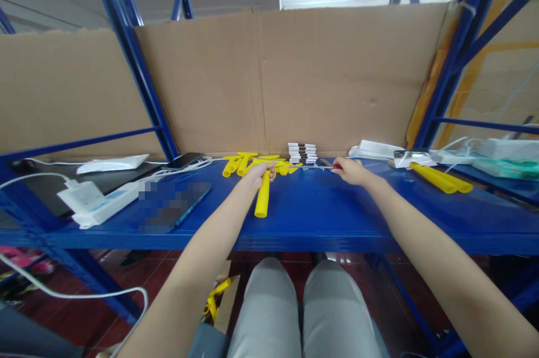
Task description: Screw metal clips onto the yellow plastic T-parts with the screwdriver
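Observation:
My left hand [261, 173] is closed around a yellow plastic piece [261, 201] whose tube points toward me. Closed on a red-handled tool [337, 166], my right hand [352, 170] is a little further right at about the same height. The tool's thin metal shaft runs left toward the yellow piece; whether its tip touches the piece is too small to tell. Several yellow T-shaped pieces [243, 164] lie behind my left hand. Between the hands, further back, stands a stack of white packets with dark bands [302, 154].
The blue shelf [311, 206] bears a blurred flat device [174, 206], a white power strip [112, 203] and cables at left. At right lie yellow tubes [440, 178] and white packages [374, 149]. Cardboard [337, 77] walls the back. Below, a box [227, 302] holds yellow pieces.

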`<state>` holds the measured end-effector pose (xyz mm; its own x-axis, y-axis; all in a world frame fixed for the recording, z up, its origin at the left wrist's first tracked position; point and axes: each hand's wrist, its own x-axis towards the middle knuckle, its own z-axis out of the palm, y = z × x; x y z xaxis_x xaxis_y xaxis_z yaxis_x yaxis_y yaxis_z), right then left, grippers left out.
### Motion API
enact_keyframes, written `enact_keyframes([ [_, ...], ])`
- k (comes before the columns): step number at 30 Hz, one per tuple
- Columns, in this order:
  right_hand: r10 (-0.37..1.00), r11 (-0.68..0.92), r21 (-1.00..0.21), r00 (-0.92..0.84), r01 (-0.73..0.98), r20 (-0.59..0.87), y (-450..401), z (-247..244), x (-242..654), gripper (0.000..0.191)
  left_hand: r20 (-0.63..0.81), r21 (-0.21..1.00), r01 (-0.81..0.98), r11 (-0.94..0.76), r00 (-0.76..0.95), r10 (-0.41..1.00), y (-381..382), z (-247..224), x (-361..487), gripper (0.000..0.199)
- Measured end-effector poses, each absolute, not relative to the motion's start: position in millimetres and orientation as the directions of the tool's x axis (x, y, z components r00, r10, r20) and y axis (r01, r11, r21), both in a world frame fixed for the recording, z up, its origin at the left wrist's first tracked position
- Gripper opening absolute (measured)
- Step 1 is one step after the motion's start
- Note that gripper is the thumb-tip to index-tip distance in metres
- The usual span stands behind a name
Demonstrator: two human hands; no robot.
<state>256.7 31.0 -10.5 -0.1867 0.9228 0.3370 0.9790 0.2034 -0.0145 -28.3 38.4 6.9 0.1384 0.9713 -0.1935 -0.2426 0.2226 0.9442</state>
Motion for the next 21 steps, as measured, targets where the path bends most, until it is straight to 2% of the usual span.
enact_keyframes([
  [4,0.866,0.174,0.043,-0.173,0.984,0.470,23,-3,261,0.021,-0.189,0.965,-0.163,0.204,0.106,0.976,39,4,-28,0.017],
  [9,0.782,0.216,0.169,-0.274,0.962,0.559,20,0,253,0.022,-0.182,0.978,-0.091,0.186,0.054,0.982,41,0,-27,0.017],
  [14,0.751,0.231,0.252,-0.337,0.940,0.568,13,1,243,0.026,-0.198,0.979,-0.041,0.201,0.054,0.979,43,-1,-26,0.012],
  [21,0.759,0.229,0.274,-0.348,0.934,0.551,8,3,236,0.023,-0.177,0.983,-0.040,0.179,0.056,0.983,43,-2,-25,0.012],
])
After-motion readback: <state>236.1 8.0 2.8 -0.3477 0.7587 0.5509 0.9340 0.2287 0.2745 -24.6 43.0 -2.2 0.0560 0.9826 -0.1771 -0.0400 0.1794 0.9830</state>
